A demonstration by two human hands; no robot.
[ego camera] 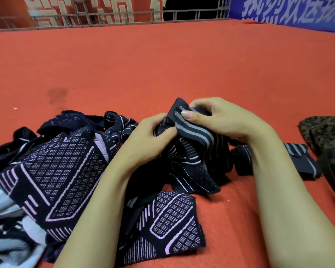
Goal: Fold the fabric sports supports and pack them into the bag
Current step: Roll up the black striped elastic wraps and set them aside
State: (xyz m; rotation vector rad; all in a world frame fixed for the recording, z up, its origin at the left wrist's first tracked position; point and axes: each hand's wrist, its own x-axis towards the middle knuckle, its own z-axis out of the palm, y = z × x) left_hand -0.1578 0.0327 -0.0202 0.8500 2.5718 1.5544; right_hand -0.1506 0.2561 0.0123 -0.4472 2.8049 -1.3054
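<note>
This looks like a stage or event platform in a public venue rather than a home. A broad red carpet [162,60] covers the floor; at the far edge runs a metal railing [191,15], with a red patterned backdrop [66,8] far left and a blue banner [290,10] with large white characters far right.

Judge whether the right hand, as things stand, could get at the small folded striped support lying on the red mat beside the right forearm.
Probably yes, once freed. The folded striped support lies uncovered on the red mat just beside the right forearm, but the right hand currently pinches the held support together with the left hand.
</note>
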